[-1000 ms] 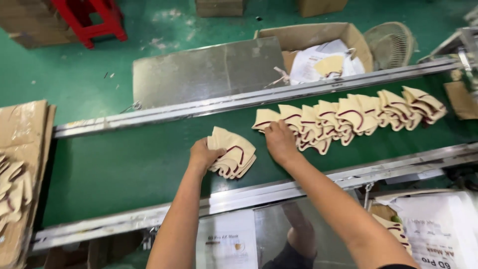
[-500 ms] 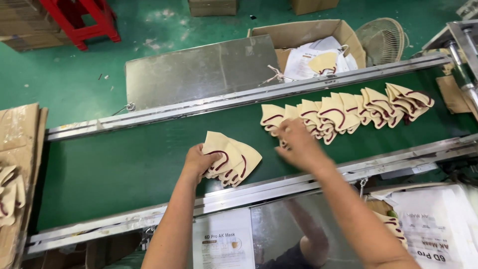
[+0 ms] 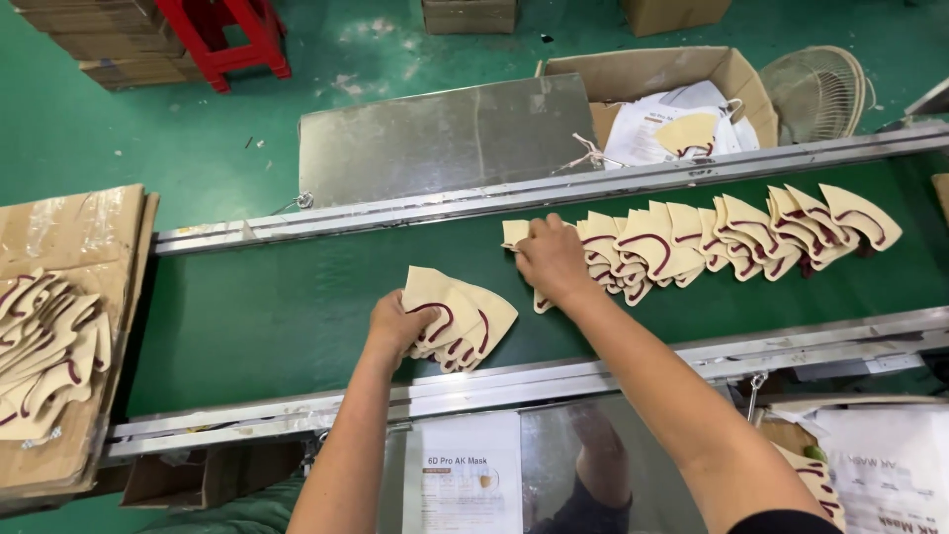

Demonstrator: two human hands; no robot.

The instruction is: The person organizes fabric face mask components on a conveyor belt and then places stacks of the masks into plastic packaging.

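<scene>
Left hand [image 3: 395,324] closed on a small fanned stack of beige masks [image 3: 463,318], thumb side over the near corner; the stack lies on the green conveyor belt [image 3: 277,316], close to the near metal rail [image 3: 613,371]. Right hand [image 3: 552,259] lies palm down, fingers bent, pressing on the left end of a long overlapping row of masks [image 3: 732,237]; whether it grips a single piece underneath cannot be told. Masks are cream-coloured with a dark red curved trim, each folded to a wedge shape. The row runs to the right along the belt, pieces shingled one over the next, well apart from the held stack except at its left end, which sits near it. Far rail [image 3: 415,213] borders the belt on the other side. Head view, surroundings: at left, a cardboard sheet [image 3: 89,227] carries a loose heap of the same masks [image 3: 44,346]. Beyond the belt, an open cardboard box [image 3: 647,74] with white bags and one mask inside; a round fan [image 3: 819,91] just right of it; a red stool [image 3: 229,30] on the green floor.
</scene>
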